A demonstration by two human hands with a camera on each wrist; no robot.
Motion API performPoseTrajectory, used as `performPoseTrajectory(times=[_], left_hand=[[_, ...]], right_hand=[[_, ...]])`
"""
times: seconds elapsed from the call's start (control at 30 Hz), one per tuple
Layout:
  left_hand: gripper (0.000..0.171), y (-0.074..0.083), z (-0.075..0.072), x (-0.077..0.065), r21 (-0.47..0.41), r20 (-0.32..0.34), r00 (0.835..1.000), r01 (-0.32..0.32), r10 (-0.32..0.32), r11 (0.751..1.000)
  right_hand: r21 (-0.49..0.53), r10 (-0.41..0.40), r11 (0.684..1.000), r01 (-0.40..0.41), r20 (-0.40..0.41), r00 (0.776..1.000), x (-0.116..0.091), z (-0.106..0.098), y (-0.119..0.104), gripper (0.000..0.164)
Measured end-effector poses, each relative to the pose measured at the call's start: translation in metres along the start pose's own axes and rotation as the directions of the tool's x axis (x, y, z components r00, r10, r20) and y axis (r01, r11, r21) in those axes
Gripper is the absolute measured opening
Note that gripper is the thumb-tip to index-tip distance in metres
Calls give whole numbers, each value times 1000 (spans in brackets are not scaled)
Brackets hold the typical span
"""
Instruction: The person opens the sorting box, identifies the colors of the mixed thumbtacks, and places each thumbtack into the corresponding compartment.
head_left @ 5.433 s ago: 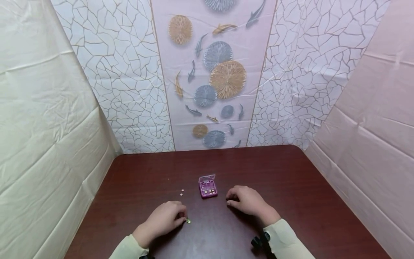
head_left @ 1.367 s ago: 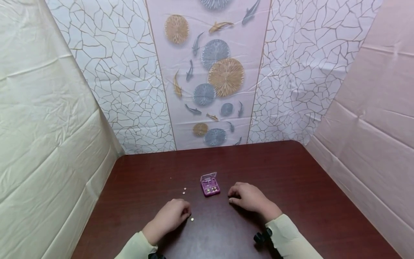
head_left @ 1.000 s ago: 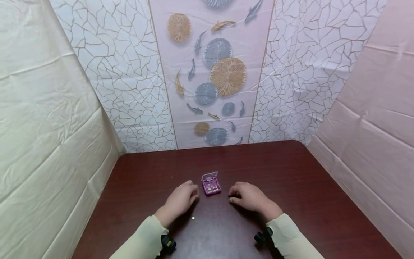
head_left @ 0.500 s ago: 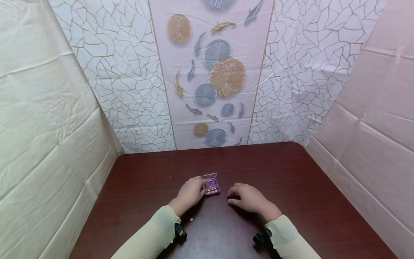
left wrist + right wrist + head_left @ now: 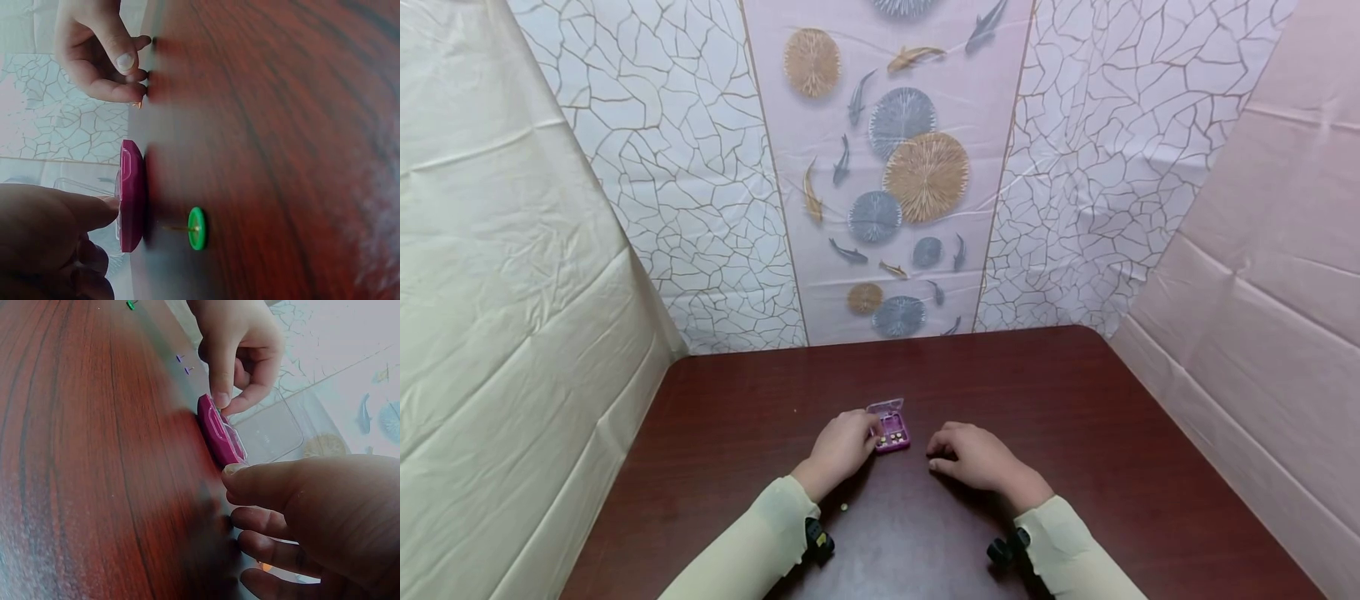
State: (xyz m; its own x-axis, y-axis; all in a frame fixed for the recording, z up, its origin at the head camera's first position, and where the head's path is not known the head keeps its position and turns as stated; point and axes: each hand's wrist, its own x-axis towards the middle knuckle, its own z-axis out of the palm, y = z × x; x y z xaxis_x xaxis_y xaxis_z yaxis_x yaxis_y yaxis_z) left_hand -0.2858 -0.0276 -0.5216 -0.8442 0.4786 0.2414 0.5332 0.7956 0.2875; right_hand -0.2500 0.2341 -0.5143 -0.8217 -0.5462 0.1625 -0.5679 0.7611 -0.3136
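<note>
We see L hand [image 5: 841, 446] at open purple box [image 5: 132, 200] on tbl [image 5: 1000, 375], thumb + finger close tog., can't tell if holding. R hand [image 5: 976, 457] near box, fingers loosely curled; green tack [image 5: 197, 229] on tbl.

The table [image 5: 1000, 375] bears a case [image 5: 893, 447] and thumbtacks [image 5: 197, 229].

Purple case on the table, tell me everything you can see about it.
The purple case is shallow and plastic-looking, with bevelled edges and inner dividers. It lies flat on the table, its clear lid raised open at the far side. Small pieces sit in its near compartments. The left hand has its fingertips at the left side, perhaps touching it; the right hand rests apart, to the right.
</note>
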Motion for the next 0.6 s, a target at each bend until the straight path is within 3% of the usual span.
performPoseTrajectory(times=[0.33, 0.47, 0.6], left_hand=[[9, 0, -5, -8, -4, -16, 1000, 20, -20, 1000], [10, -2, -13, -19, 13, -5, 1000, 27, -27, 1000], [16, -5, -22, -37, -20, 67, 998, 3, -2, 1000]], right_hand=[[3, 11, 1000, -11, 12, 1000, -1, -2, 0, 15], [13, 13, 1000, -13, 12, 1000, -1, -2, 0, 16], [18, 13, 1000, -14, 20, 1000, -2, -1, 0, 15]])
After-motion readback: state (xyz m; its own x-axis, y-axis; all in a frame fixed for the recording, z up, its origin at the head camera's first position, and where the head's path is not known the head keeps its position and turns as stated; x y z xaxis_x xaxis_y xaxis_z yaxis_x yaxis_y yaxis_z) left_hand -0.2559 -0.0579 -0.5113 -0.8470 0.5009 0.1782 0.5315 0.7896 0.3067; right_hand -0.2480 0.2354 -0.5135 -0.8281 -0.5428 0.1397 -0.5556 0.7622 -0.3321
